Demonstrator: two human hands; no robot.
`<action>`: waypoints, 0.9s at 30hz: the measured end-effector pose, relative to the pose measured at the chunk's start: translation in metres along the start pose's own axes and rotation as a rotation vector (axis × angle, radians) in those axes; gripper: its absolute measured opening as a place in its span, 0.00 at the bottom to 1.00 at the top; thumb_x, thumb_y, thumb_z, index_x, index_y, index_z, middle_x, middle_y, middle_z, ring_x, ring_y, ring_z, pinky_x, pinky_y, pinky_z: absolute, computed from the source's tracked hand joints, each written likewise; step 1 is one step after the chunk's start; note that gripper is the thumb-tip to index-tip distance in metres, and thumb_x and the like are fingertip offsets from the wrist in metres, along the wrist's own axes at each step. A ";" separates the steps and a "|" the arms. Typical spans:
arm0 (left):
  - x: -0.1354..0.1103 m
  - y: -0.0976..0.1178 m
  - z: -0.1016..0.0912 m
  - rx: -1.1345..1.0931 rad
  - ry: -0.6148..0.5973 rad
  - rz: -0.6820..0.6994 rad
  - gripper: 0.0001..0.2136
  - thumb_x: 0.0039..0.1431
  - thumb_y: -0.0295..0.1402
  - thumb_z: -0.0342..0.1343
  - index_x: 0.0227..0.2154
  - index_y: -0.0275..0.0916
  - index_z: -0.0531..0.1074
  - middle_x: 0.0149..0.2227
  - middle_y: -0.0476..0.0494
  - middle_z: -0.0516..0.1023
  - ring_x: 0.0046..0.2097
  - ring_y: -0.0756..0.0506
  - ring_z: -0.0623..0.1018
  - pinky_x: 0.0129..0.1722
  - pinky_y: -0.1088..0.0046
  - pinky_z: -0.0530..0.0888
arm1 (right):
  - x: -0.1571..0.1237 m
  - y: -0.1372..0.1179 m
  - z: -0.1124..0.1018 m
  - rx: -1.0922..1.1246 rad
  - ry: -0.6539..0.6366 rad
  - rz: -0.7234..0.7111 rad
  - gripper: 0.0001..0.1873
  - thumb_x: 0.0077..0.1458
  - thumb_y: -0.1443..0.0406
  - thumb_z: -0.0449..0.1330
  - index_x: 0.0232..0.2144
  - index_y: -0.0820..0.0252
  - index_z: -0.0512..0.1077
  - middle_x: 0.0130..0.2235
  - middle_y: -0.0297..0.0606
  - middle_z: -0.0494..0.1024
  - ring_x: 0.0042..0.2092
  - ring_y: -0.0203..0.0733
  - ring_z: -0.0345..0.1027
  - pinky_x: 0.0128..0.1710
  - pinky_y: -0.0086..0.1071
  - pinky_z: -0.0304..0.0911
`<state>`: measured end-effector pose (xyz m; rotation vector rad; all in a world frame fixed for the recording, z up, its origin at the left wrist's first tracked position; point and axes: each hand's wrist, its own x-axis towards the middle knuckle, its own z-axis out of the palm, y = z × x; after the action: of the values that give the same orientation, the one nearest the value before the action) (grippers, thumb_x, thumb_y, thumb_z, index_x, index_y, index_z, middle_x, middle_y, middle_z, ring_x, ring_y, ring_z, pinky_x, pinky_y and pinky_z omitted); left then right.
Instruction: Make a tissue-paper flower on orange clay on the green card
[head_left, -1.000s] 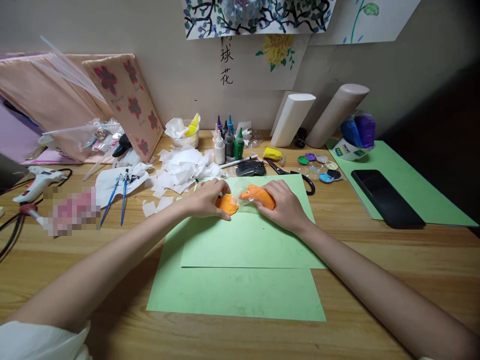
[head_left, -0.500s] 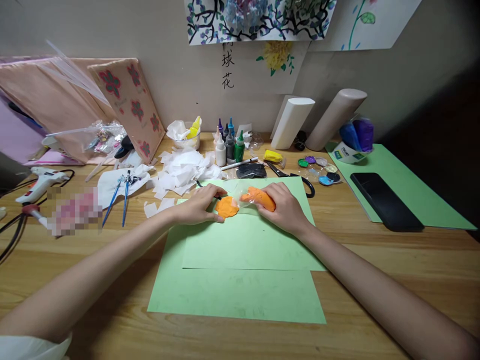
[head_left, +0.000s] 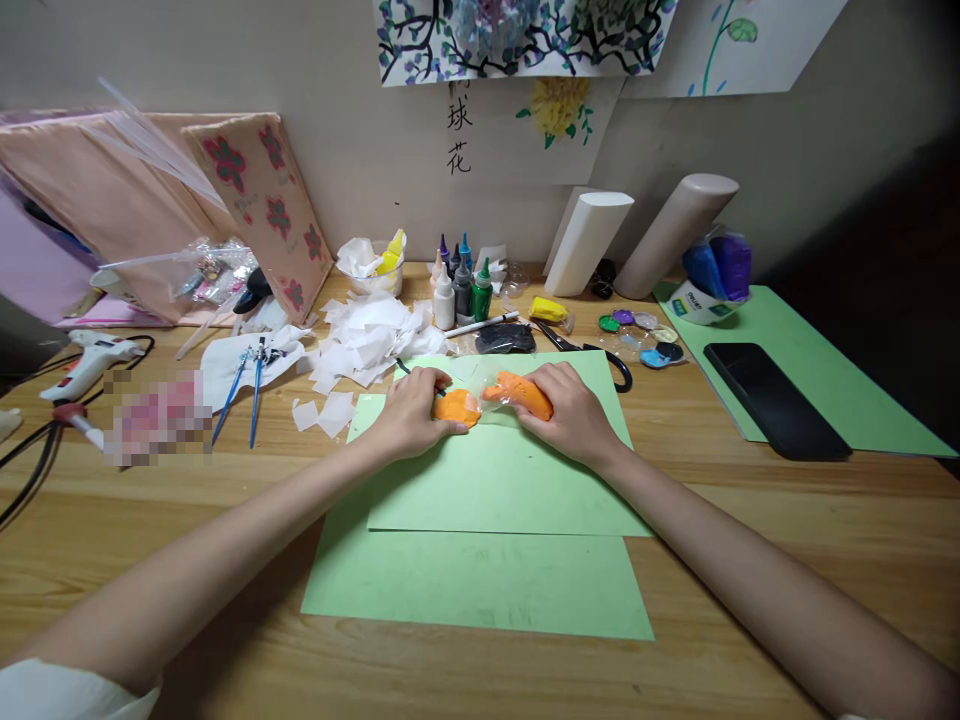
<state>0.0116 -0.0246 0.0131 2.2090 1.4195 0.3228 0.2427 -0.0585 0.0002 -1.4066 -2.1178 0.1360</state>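
A flattened, roundish piece of orange clay [head_left: 457, 408] lies on the green paper [head_left: 495, 480]. My left hand [head_left: 415, 415] is closed around its left side, with curled fingers along the far edge and the thumb along the near edge. A thin dark item [head_left: 403, 367] pokes out behind the left fingers; its kind is hidden. Just to the right, my right hand [head_left: 566, 412] grips a thicker lump of orange clay [head_left: 525, 393] in a clear plastic wrapper [head_left: 491, 392]. The wrapper's left end reaches close to the flat piece.
Beyond the hands are black-handled scissors [head_left: 618, 370], a black packet [head_left: 505, 338], paint bottles [head_left: 463, 295] and torn white paper [head_left: 371, 335]. Blue brushes [head_left: 256, 400] and a glue gun [head_left: 94, 362] lie left. A phone [head_left: 776, 400] rests on green paper at right.
My left hand has shifted slightly right, its thumb now farther along the flat clay's near edge. The right hand stays on the wrapped clay. The view has shifted slightly.
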 end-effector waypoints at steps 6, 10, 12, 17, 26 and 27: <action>0.007 0.007 -0.002 -0.028 -0.029 -0.103 0.30 0.41 0.48 0.63 0.46 0.40 0.63 0.45 0.42 0.68 0.49 0.38 0.67 0.49 0.59 0.62 | 0.000 -0.001 -0.001 -0.006 -0.005 0.000 0.05 0.52 0.64 0.57 0.32 0.58 0.65 0.33 0.40 0.69 0.39 0.49 0.60 0.37 0.40 0.60; 0.011 0.002 -0.005 -0.076 -0.058 -0.103 0.27 0.43 0.48 0.62 0.45 0.40 0.64 0.44 0.43 0.70 0.48 0.39 0.69 0.48 0.60 0.62 | -0.001 -0.001 -0.001 0.027 0.010 0.010 0.04 0.52 0.65 0.57 0.32 0.58 0.65 0.33 0.39 0.70 0.38 0.48 0.60 0.37 0.39 0.59; 0.008 -0.001 -0.003 -0.072 0.003 -0.073 0.29 0.40 0.48 0.64 0.43 0.40 0.64 0.42 0.44 0.71 0.46 0.40 0.70 0.47 0.61 0.62 | -0.001 -0.001 -0.001 0.036 0.019 0.008 0.04 0.52 0.65 0.57 0.32 0.58 0.65 0.32 0.39 0.70 0.38 0.48 0.60 0.36 0.39 0.59; -0.003 -0.008 0.002 -0.051 0.138 0.013 0.25 0.44 0.49 0.62 0.42 0.40 0.65 0.41 0.45 0.71 0.44 0.42 0.71 0.46 0.62 0.63 | -0.001 0.000 -0.001 0.038 0.026 -0.001 0.04 0.52 0.64 0.57 0.32 0.58 0.66 0.32 0.39 0.70 0.38 0.48 0.61 0.36 0.39 0.59; 0.000 -0.015 -0.012 -0.161 -0.012 0.069 0.20 0.46 0.37 0.62 0.42 0.38 0.65 0.41 0.43 0.70 0.43 0.43 0.70 0.45 0.65 0.68 | -0.002 0.002 -0.001 0.041 0.020 0.006 0.04 0.52 0.65 0.57 0.32 0.57 0.65 0.32 0.39 0.70 0.38 0.49 0.60 0.37 0.40 0.59; 0.000 -0.015 -0.012 -0.170 -0.025 0.065 0.20 0.46 0.35 0.62 0.42 0.38 0.65 0.42 0.42 0.71 0.43 0.43 0.70 0.45 0.64 0.68 | -0.002 0.002 -0.001 0.044 0.023 0.008 0.04 0.52 0.65 0.57 0.32 0.57 0.65 0.32 0.39 0.70 0.38 0.49 0.60 0.37 0.40 0.59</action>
<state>-0.0053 -0.0160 0.0160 2.1168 1.2607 0.4208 0.2448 -0.0596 -0.0008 -1.3849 -2.0785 0.1672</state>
